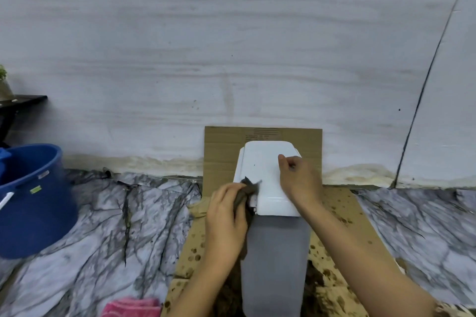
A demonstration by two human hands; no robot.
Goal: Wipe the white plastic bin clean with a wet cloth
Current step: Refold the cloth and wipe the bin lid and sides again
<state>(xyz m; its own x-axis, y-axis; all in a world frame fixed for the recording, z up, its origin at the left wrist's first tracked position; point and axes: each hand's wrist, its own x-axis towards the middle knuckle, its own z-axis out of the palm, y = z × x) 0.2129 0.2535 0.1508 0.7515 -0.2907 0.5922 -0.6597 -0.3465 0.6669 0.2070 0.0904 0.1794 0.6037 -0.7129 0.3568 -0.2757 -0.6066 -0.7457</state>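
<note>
The white plastic bin (275,252) stands upright on cardboard in the lower middle, with a glossy white lid (262,170) and a greyish body. My left hand (226,216) is closed on a dark grey-brown cloth (248,189), pressing it against the lid's left front corner. My right hand (300,177) rests on the right side of the lid, fingers curled against its top, holding it steady.
A blue bucket (33,201) stands at the left on the marbled floor. Wet-spotted cardboard (342,216) lies under the bin, and another sheet (221,152) leans on the wall behind. A pink cloth (131,306) lies at the bottom edge. A dark shelf (23,100) juts out at far left.
</note>
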